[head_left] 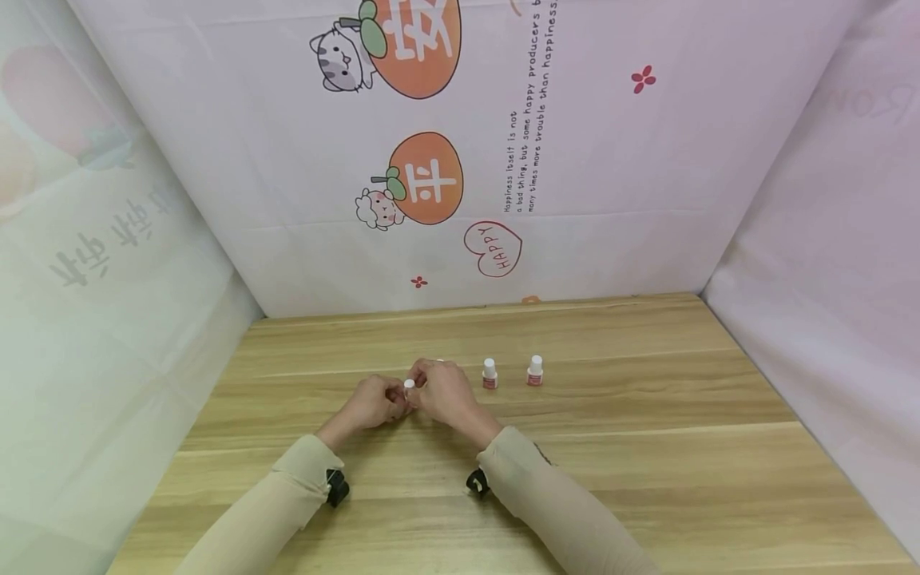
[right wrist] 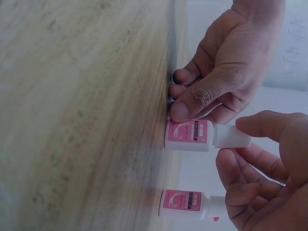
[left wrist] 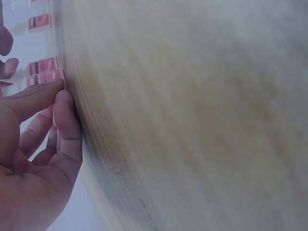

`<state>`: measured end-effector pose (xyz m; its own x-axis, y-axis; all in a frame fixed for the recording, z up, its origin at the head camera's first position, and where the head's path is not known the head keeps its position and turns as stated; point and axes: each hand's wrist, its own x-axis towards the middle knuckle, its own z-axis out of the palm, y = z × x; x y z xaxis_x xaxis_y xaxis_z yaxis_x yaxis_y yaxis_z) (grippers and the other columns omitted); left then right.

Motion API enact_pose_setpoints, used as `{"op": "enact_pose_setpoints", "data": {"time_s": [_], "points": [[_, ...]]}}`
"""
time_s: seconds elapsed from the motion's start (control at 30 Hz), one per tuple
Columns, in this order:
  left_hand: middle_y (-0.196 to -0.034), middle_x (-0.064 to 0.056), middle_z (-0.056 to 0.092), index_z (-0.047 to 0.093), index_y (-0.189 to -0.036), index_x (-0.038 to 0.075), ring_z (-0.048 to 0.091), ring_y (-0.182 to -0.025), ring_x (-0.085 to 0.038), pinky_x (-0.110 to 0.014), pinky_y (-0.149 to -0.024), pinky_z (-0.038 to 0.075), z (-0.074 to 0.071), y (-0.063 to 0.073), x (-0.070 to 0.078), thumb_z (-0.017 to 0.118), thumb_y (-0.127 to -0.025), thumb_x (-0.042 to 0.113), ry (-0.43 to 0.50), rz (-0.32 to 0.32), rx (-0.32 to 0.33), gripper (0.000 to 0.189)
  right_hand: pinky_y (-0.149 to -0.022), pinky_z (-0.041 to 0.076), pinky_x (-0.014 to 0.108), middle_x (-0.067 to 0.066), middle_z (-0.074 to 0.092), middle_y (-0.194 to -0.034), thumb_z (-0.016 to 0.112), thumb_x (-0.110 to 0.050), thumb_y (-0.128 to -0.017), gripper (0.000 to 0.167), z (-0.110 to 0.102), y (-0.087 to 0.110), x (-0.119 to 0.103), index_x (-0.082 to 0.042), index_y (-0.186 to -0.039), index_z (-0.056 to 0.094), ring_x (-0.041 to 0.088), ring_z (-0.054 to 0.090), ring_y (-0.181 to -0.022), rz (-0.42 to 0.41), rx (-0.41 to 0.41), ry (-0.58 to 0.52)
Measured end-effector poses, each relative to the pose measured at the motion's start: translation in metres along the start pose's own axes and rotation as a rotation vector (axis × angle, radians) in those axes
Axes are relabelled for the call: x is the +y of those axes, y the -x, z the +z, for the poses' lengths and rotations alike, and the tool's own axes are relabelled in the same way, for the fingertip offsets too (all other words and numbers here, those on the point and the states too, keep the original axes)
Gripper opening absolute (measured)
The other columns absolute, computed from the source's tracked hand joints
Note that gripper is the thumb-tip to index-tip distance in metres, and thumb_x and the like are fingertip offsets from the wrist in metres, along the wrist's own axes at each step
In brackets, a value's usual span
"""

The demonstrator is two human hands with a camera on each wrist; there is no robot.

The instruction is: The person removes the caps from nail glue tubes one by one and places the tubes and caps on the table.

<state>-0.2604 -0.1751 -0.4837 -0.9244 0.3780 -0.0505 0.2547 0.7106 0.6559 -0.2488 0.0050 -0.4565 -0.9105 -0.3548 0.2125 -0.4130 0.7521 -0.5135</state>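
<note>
Between the two hands stands a small nail glue bottle (right wrist: 190, 134) with a white cap and a pink label. My left hand (head_left: 375, 402) pinches its lower end, the thumb (right wrist: 181, 111) lying at the base in the right wrist view. From the other side, my right hand (head_left: 447, 391) holds the white cap (right wrist: 233, 136) between thumb and fingers. A second nail glue bottle (right wrist: 183, 200) stands upright beside the first; in the head view it is mostly hidden behind my right hand.
Two more matching bottles, one nearer (head_left: 489, 375) and one farther right (head_left: 535, 372), stand upright on the wooden table (head_left: 647, 447). White printed cloth (head_left: 589, 160) walls the table at the back and both sides. Black wrist cameras sit at both cuffs.
</note>
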Motion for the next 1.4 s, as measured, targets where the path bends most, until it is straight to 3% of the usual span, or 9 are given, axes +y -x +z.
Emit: {"op": "enact_pose_setpoints", "data": {"time_s": [0.43,0.7,1.0,1.27,1.4], "points": [[-0.071,-0.001,0.068,0.073,-0.089,0.007,0.055,-0.058,-0.007,-0.019,-0.051,0.045,0.0013,-0.0005,-0.0011,0.066,-0.083,-0.005,0.034,-0.038,-0.017,0.015,-0.064,0.048,0.02,-0.005,0.073,-0.087,0.077,-0.025,-0.086,0.012,-0.0001,-0.0009,0.0008,-0.019,-0.093,0.069,0.009,0.061,-0.074,0.023,-0.016,-0.046],[-0.071,-0.002,0.067,0.074,-0.088,0.006,0.056,-0.058,-0.008,-0.02,-0.051,0.045,0.0023,-0.0008,-0.002,0.067,-0.082,-0.005,0.038,-0.035,-0.009,0.014,-0.066,0.049,0.021,-0.004,0.074,-0.088,0.075,-0.023,-0.086,0.01,-0.0006,0.0,0.0006,-0.018,-0.094,0.071,0.012,0.063,-0.076,-0.016,0.001,-0.022],[-0.067,0.003,0.065,0.073,-0.085,0.007,0.056,-0.056,-0.006,-0.02,-0.048,0.046,0.0004,0.0032,-0.0005,0.065,-0.079,-0.004,0.052,0.045,-0.001,0.014,-0.064,0.048,0.019,-0.006,0.073,-0.087,0.075,-0.023,-0.085,0.009,-0.0015,0.0001,0.0,-0.019,-0.092,0.071,0.009,0.061,-0.074,-0.013,0.001,-0.022],[-0.071,0.0,0.067,0.074,-0.088,0.007,0.055,-0.058,-0.007,-0.018,-0.051,0.045,0.0033,-0.0012,-0.0022,0.067,-0.081,-0.004,0.034,-0.042,-0.006,0.014,-0.065,0.049,0.02,-0.005,0.074,-0.09,0.076,-0.023,-0.086,0.01,-0.0019,-0.0001,-0.0001,-0.019,-0.094,0.071,0.011,0.063,-0.077,-0.009,-0.005,-0.01],[-0.071,-0.001,0.066,0.074,-0.088,0.007,0.054,-0.058,-0.007,-0.018,-0.051,0.043,0.0029,-0.0011,-0.0017,0.066,-0.081,-0.005,0.028,-0.047,-0.01,0.016,-0.067,0.05,0.022,-0.004,0.074,-0.089,0.077,-0.025,-0.086,0.012,-0.0016,0.0003,-0.0004,-0.019,-0.093,0.071,0.013,0.063,-0.079,0.004,-0.007,-0.026]]}}
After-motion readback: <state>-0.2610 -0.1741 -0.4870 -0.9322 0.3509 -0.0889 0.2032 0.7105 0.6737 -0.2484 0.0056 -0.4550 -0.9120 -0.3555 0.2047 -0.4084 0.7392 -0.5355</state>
